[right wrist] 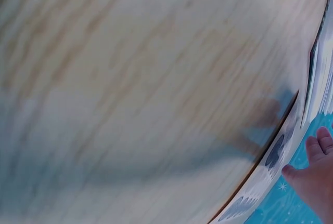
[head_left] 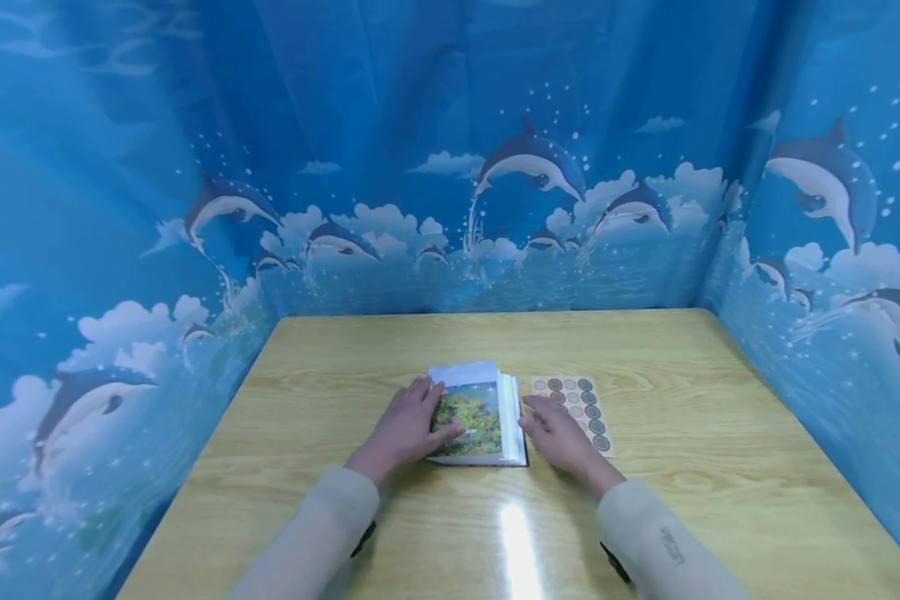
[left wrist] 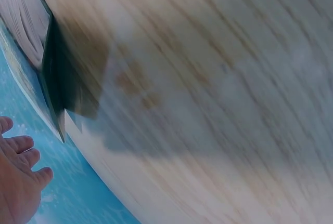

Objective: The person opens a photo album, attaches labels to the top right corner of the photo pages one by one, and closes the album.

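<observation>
A thick book (head_left: 474, 415) lies on the table with a colourful leafy picture facing up and its white page edges along the right side. My left hand (head_left: 407, 423) rests at the book's left side, fingers extended and thumb lying over the picture. In the left wrist view, the book's pages (left wrist: 23, 18) and dark green cover edge show beyond that hand (left wrist: 20, 180). Just off the right edge of the book, my right hand (head_left: 564, 442) is held with loose fingers and nothing in them. It partly covers a sheet of round patterned discs (head_left: 593, 412).
The wood-grain table (head_left: 330, 358) stretches around the book on all sides. Blue curtains (head_left: 390, 192) with printed dolphins close off the back, left and right. A light reflection shines on the tabletop in front of the book.
</observation>
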`<move>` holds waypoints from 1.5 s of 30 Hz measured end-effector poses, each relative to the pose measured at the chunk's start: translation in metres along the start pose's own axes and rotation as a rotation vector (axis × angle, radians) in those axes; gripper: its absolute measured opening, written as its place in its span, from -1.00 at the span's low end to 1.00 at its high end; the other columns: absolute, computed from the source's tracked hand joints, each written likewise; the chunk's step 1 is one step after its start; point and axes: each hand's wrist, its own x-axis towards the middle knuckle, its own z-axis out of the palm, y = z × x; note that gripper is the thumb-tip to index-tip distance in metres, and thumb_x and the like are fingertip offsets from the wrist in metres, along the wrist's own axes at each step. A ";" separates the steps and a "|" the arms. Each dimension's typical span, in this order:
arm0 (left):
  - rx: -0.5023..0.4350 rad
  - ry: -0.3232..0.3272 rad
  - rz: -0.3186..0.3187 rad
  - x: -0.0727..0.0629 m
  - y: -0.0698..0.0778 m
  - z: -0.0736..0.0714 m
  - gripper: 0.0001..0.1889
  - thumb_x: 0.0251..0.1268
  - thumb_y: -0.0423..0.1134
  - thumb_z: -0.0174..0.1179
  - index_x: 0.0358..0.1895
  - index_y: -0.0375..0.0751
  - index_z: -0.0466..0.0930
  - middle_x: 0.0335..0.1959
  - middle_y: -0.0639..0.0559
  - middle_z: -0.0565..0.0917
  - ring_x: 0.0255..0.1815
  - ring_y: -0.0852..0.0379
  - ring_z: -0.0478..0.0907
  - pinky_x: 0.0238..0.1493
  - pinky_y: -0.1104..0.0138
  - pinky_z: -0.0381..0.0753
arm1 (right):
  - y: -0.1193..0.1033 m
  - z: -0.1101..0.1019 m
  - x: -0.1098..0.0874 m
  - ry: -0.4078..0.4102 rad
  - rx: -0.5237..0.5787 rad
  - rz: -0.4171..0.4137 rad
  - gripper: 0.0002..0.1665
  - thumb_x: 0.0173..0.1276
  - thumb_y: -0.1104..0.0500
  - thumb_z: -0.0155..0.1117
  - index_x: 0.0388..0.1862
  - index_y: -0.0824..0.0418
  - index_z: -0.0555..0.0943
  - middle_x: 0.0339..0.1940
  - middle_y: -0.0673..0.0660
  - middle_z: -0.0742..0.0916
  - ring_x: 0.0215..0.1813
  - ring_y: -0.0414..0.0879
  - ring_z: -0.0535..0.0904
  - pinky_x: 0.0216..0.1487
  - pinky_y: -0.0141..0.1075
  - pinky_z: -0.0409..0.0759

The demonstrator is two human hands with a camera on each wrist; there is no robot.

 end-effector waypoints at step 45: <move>0.260 0.007 0.097 -0.002 0.031 0.026 -0.05 0.13 0.48 0.13 0.49 -0.05 0.27 0.35 -0.18 0.41 0.36 -0.15 0.35 0.27 -0.02 0.47 | -0.011 0.028 -0.006 -0.030 -0.281 -0.094 -0.43 0.47 0.11 0.19 0.40 0.29 0.43 0.44 0.30 0.43 0.45 0.25 0.29 0.48 0.27 -0.06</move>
